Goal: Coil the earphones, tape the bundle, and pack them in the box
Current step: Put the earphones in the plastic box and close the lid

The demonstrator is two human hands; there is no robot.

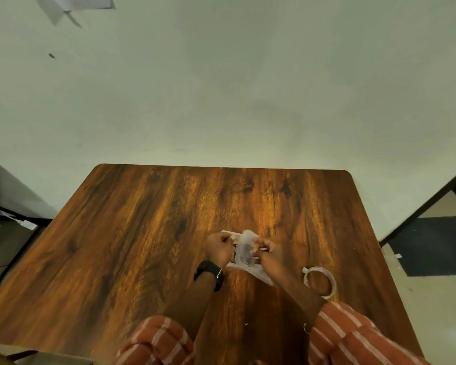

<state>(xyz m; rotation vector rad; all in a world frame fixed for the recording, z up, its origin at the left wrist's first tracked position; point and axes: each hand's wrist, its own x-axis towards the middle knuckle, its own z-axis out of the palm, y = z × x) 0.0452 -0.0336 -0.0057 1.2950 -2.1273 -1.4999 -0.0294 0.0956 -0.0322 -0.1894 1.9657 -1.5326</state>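
A wooden table (pixel 142 246) fills my view. Above its middle, my left hand (pixel 217 248) and right hand (pixel 267 252) each pinch a side of a clear plastic box (pixel 244 250), fingers curled tight. Something dark, blurred, shows inside it. A tape roll (pixel 320 281) lies near my right wrist.

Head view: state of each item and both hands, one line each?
Clear plastic box: held between both hands over the table, blurred; open or closed unclear.
Earphones: something dark shows inside the box, too blurred to confirm.
Tape roll: lying on the table, right of the hands, loose end sticking out.
Left hand: gripping the box's left side.
Right hand: gripping the box's right side.
Wristwatch: on left wrist.
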